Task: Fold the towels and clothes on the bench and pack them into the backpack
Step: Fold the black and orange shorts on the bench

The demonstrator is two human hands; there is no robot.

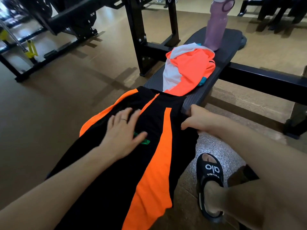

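Your left hand (pixel 123 130) flat with fingers spread on the black-and-orange jersey (pixel 149 146), your right hand (pixel 197 120) pinching its right edge — bench (pixel 222 55) beneath, neon orange garment (pixel 191 72) and purple bottle (pixel 216 25) beyond

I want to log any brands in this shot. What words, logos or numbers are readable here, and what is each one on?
"alo": white letters, seen upside down, on the strap of the black sandal.
Smaller white line under it on the same strap: too small to read.
Green print on the black and orange shirt, partly under the left hand: blurred, unreadable.
White marks on the black machine frame: too blurred to read.
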